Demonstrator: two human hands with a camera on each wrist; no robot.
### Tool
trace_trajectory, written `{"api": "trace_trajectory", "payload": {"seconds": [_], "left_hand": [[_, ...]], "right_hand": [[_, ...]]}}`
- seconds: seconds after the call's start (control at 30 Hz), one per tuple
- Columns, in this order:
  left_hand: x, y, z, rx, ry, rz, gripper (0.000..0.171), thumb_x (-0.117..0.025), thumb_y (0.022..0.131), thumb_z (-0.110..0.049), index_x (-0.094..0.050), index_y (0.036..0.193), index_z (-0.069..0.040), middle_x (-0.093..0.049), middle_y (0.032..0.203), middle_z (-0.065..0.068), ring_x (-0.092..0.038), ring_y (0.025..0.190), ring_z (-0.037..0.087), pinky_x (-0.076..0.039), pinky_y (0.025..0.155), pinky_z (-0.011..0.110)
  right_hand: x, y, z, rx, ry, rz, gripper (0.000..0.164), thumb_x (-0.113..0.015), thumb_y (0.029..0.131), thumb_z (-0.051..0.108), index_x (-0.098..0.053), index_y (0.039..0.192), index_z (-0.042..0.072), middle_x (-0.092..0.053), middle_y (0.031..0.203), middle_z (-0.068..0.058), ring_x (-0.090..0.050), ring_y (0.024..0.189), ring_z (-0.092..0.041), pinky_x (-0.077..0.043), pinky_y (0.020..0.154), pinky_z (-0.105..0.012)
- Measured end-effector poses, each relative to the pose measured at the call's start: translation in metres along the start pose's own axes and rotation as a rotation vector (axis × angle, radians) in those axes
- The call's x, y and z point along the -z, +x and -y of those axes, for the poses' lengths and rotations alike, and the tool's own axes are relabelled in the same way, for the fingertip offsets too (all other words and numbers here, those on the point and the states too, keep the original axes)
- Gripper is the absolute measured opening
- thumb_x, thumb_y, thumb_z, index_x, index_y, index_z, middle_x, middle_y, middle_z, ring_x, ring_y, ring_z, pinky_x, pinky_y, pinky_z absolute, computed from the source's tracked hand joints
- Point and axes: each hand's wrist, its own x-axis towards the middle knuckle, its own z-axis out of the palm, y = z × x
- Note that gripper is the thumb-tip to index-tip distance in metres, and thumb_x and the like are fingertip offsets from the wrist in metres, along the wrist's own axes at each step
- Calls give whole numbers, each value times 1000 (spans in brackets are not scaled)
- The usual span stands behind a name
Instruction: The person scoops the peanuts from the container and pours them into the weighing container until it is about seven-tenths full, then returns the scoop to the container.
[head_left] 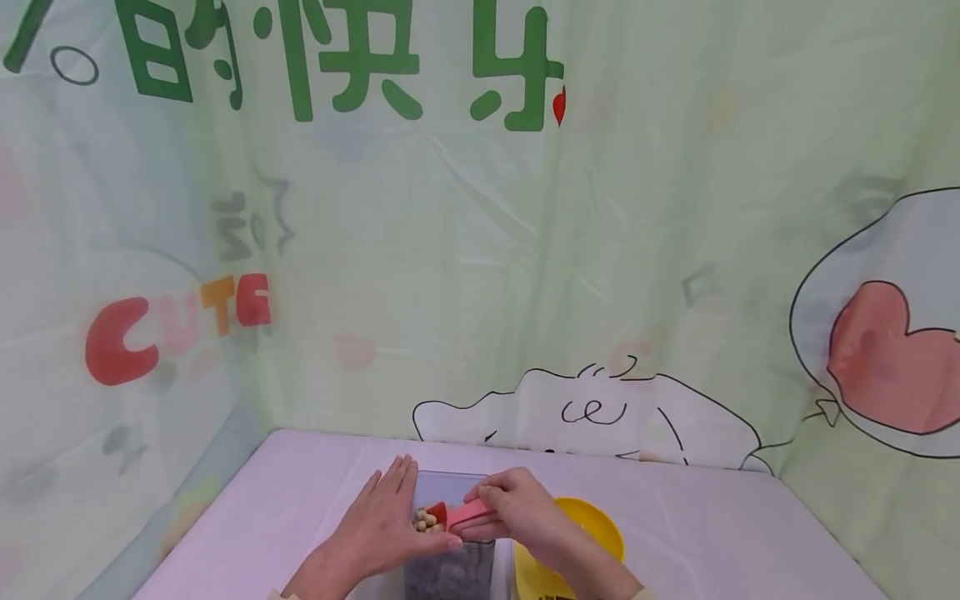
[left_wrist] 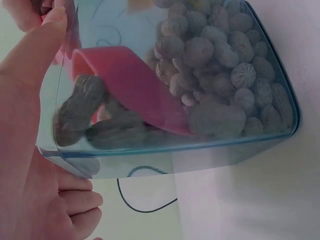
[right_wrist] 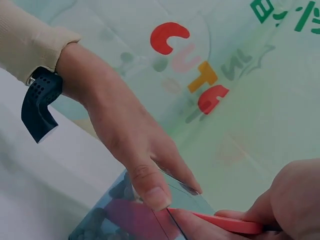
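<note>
A clear, blue-tinted plastic container (head_left: 450,575) stands on the table, holding many unshelled peanuts (left_wrist: 200,50). My left hand (head_left: 386,521) holds it at the left side, with the thumb along the near rim and the fingers stretched along the outside wall. With my right hand (head_left: 517,508) I grip the handle of a pink scoop (head_left: 465,514) over the container's right rim. The scoop's bowl (left_wrist: 140,90) is inside the container, and several peanuts lie in and against it. Part of the right hand is cut off in the right wrist view.
Right of the container, partly behind my right forearm, is a yellow bowl (head_left: 600,525). A flat yellow surface with black print (head_left: 532,575) lies in front of it. The table (head_left: 720,533) has a pale lilac cover, and a printed curtain (head_left: 480,275) hangs behind it.
</note>
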Motion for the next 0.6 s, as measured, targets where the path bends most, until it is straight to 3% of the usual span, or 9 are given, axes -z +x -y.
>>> {"api": "trace_trajectory", "payload": {"seconds": [0.27, 0.6], "left_hand": [[1, -3, -3, -32, 41, -31, 122, -59, 72, -84, -35, 148, 9, -36, 156, 25, -30, 148, 38, -24, 119, 62], [1, -7, -6, -41, 82, -45, 120, -60, 72, -83, -39, 147, 8, -40, 154, 25, -33, 147, 38, -25, 118, 61]], "right_hand": [[8, -7, -3, -6, 169, 34, 31, -43, 105, 9, -62, 114, -14, -74, 100, -26, -75, 92, -31, -61, 79, -33], [12, -13, -5, -58, 188, -19, 32, -43, 105, 10, -62, 116, -12, -74, 101, -21, -76, 92, -28, -60, 81, -31]]}}
